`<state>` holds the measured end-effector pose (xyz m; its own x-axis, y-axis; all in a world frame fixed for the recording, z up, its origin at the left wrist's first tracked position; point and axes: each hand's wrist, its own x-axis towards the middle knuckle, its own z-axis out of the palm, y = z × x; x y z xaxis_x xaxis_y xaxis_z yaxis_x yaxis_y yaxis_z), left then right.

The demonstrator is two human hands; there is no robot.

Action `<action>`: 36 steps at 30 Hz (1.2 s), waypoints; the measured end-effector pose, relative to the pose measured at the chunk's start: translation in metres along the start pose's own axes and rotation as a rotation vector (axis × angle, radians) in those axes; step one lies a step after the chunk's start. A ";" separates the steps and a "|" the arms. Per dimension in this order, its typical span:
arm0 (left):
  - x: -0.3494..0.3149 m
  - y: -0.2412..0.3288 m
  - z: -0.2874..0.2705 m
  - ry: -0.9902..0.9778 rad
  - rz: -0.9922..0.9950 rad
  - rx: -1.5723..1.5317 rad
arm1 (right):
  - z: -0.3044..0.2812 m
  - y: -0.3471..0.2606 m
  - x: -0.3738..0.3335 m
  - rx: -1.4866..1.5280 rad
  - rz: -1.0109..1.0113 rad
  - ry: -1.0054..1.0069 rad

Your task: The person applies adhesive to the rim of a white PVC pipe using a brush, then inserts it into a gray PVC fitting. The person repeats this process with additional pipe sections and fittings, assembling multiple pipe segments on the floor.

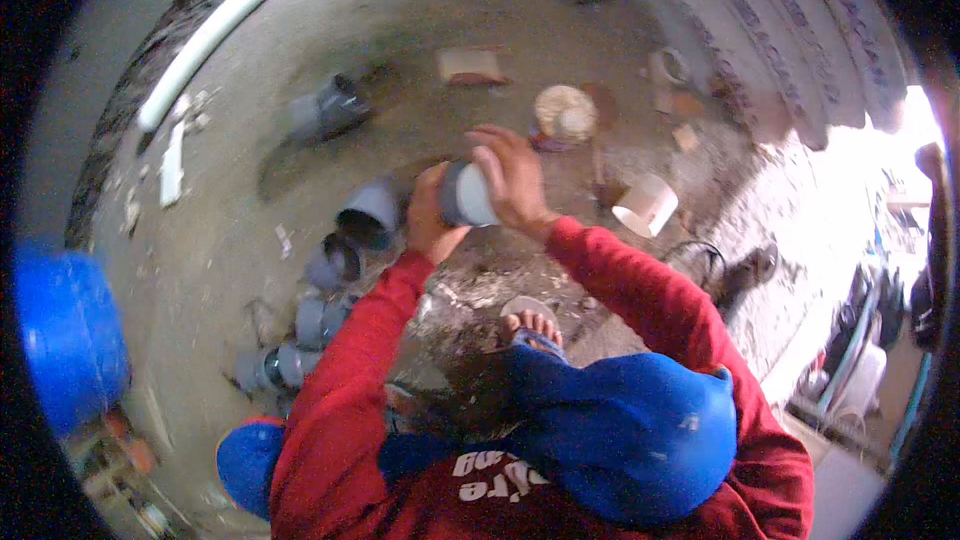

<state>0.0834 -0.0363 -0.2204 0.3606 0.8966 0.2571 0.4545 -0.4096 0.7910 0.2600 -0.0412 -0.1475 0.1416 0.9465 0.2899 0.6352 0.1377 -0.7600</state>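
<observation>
In front of me I hold a short pipe fitting point(458, 192) with a grey collar and a white part facing right. My left hand point(432, 215) is wrapped round its grey side. My right hand point(512, 178) lies against the white part, with its fingers stretched out past the upper edge and slightly blurred. Just left of my left hand, a grey pipe fitting point(368, 212) rests on the ground with its mouth toward me. More grey fittings point(320, 320) stand in a row below it, partly behind my left sleeve.
Another grey fitting point(332, 108) lies farther off. A round woven-looking lid point(566, 115), a brick-like block point(472, 65) and a cream pipe piece point(645, 205) are ahead. A blue drum point(75, 340) stands left, stacked sacks point(780, 30) upper right, and a long white pipe point(225, 35) upper left.
</observation>
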 end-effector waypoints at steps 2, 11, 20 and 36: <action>-0.003 -0.005 0.004 -0.027 -0.059 -0.020 | 0.006 0.001 -0.003 0.009 0.042 0.027; -0.021 -0.018 0.025 0.029 -0.349 -0.824 | -0.002 -0.006 0.000 0.006 0.025 0.014; -0.018 -0.002 0.018 0.005 -0.236 -0.530 | -0.001 -0.005 0.002 -0.001 0.056 -0.037; -0.041 0.022 0.016 0.166 -0.193 0.123 | 0.002 -0.001 -0.005 0.007 0.027 0.013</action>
<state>0.0914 -0.0851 -0.2226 0.1238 0.9712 0.2037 0.6012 -0.2368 0.7632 0.2570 -0.0450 -0.1497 0.1687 0.9460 0.2768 0.6258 0.1141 -0.7716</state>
